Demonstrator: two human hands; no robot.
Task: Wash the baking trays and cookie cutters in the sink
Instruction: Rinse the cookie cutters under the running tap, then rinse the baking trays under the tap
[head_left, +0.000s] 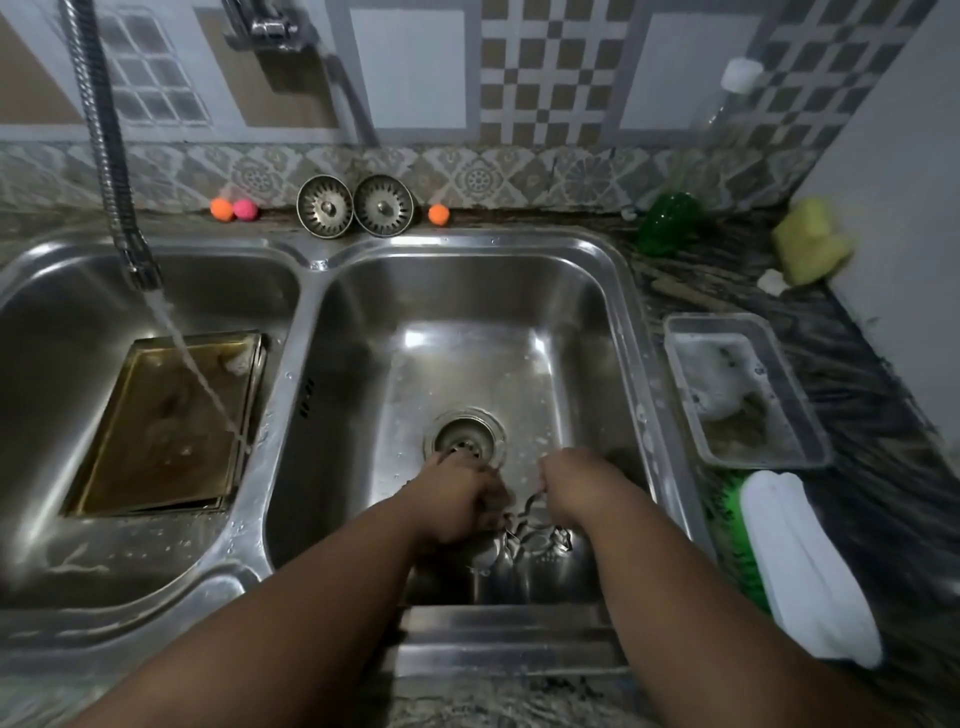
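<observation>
Both hands are down in the right basin (618, 332) of a steel double sink, near its drain (464, 434). My left hand (457, 499) is closed, fingers curled; what it grips is hidden. My right hand (576, 486) pinches the edge of a thin metal cookie cutter (530, 506). More metal cookie cutters (540, 540) lie on the basin floor just below the hands. A gold-coloured baking tray (161, 431) lies flat in the left basin, with water from the flexible tap hose (111, 156) running onto it.
Two sink strainers (356, 206) and small orange and pink balls (234, 209) stand on the back ledge. On the right counter are a plastic container (748, 395) with soapy water, a green-and-white brush (795, 566), a green bottle (667, 223) and a yellow sponge (810, 241).
</observation>
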